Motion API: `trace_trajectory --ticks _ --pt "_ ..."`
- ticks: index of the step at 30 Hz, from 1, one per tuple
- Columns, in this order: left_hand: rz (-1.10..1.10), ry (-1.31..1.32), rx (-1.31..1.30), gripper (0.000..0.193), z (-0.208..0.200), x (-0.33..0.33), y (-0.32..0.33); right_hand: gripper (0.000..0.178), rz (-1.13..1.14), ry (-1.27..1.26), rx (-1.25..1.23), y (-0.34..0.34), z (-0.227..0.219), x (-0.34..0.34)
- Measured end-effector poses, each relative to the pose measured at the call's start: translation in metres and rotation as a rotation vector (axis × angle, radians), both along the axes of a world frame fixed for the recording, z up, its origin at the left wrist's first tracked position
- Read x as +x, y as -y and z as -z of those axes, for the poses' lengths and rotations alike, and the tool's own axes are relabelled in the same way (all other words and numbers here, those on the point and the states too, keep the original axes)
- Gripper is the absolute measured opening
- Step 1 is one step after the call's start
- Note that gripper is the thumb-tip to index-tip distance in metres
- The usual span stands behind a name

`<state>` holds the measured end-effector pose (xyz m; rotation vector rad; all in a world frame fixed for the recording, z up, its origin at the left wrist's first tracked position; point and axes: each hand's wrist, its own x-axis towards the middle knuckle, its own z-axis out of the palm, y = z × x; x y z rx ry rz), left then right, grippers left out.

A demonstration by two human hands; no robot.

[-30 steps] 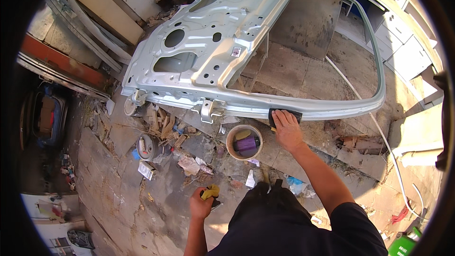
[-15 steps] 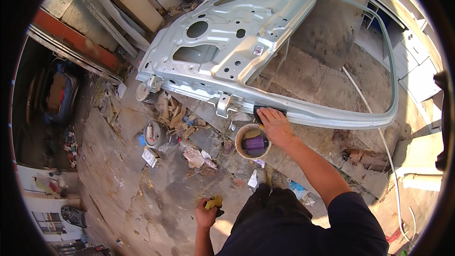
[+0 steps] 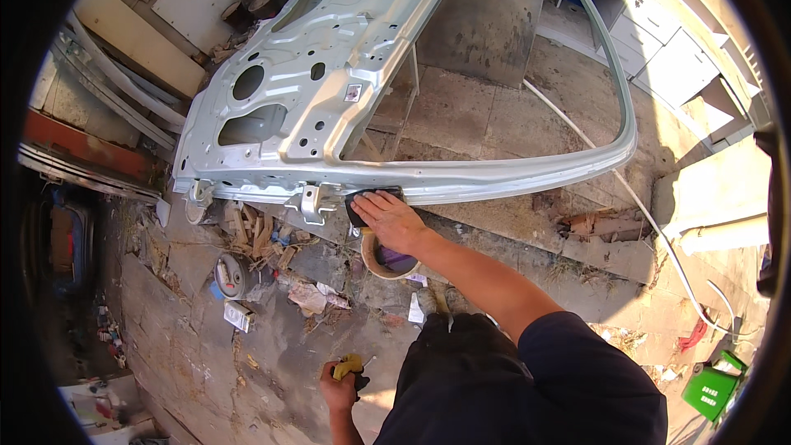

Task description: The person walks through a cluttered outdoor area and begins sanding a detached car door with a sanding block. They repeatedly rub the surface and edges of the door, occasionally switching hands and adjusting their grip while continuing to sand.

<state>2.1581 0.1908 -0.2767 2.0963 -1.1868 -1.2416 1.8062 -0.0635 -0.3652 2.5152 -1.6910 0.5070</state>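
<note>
A bare silver-grey car door panel [image 3: 329, 124] lies raised above the floor, its window frame stretching to the right. My right hand [image 3: 391, 222] reaches forward to the near edge of the door. Its fingers press a dark, flat sheet of sandpaper [image 3: 356, 216] against that edge, just right of a metal hinge [image 3: 312, 204]. Low in the picture, my left hand [image 3: 338, 391] is closed around a crumpled yellow-and-black cloth [image 3: 349, 367], away from the door. Below my right wrist stands a bucket [image 3: 371, 264] with something purple inside, partly hidden by my arm.
Wood scraps [image 3: 255, 231], a round can [image 3: 233, 274] and a small white box [image 3: 238, 316] lie on the floor to the left. A white pipe [image 3: 577, 125] crosses the floor at right. White drawers [image 3: 659, 45] stand far right; a green object [image 3: 710, 391] sits lower right.
The view has shifted, so the door appears further left. My right hand still presses the sandpaper near the hinge, now nearer to it. My left hand keeps holding the cloth.
</note>
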Motion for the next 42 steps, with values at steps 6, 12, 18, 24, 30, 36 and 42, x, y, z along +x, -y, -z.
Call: trace_trajectory --ticks 6,12,18,24,30,36,42 --pt "0.1 0.13 -0.063 0.027 0.036 0.016 -0.001 0.07 0.128 0.046 0.037 -0.111 -0.033 -0.147" --pt "0.149 0.227 -0.009 0.033 0.04 0.011 -0.006 0.073 0.284 0.021 0.106 -0.159 -0.044 -0.208" --pt "0.166 0.26 -0.031 0.035 0.056 0.021 -0.02 0.059 0.07 0.122 -0.015 -0.064 -0.028 -0.071" --pt "0.147 0.216 -0.073 0.033 0.049 0.007 -0.018 0.052 -0.032 0.131 0.116 0.018 -0.027 0.018" --pt "0.078 0.102 -0.036 0.028 0.101 0.057 -0.05 0.059 -0.018 0.136 0.143 -0.051 -0.028 -0.074" --pt "0.234 0.294 0.004 0.032 0.122 0.052 -0.039 0.072 0.248 0.05 0.139 -0.188 -0.051 -0.282" --pt "0.383 0.35 0.026 0.033 0.111 0.037 -0.01 0.063 0.613 0.004 0.102 -0.263 -0.084 -0.438"
